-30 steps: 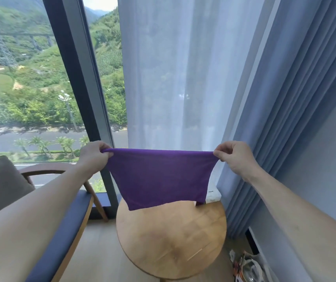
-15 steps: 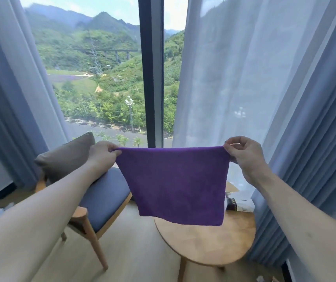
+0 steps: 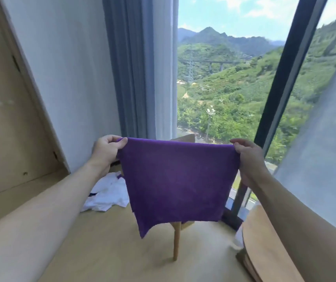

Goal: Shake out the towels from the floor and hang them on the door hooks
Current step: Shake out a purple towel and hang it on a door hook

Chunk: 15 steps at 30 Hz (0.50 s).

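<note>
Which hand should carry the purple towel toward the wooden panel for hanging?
Probably left. The left hand pinches the purple towel's corner on the side nearest the wooden panel; the right hand holds the window-side corner, farther off. No hooks are visible, so this is tentative.

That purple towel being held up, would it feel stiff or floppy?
Probably floppy: the purple towel sags between the left hand and right hand, its bottom edge hanging uneven. Likely light, since fingertip pinches hold it.
</note>
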Tool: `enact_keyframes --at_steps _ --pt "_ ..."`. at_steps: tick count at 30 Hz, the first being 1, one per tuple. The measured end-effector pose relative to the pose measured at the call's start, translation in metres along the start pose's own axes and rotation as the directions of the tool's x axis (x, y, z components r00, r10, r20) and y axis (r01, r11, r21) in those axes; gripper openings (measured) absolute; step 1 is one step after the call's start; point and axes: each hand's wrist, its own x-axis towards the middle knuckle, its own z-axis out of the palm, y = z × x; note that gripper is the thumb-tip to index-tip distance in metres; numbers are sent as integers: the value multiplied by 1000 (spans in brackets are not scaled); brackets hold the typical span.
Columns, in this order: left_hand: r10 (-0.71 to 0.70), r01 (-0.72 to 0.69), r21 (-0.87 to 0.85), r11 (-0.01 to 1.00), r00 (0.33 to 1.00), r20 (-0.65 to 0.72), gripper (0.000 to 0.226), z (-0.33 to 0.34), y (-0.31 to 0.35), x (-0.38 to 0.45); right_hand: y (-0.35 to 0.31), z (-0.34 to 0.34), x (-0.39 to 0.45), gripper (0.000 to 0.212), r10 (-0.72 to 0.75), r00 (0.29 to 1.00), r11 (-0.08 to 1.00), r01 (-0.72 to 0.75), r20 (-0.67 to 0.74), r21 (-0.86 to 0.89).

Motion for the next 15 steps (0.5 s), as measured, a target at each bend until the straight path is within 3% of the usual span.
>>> enact_keyframes --at_steps 8,15 --pt "4 -19 -36 999 928 -372 19 -260 -22 27 31 280 -44 23 63 952 998 -57 299 -30" --pt "-64 39 -55 998 791 -608 28 -446 -31 40 54 492 -96 30 130 825 988 -156 550 1"
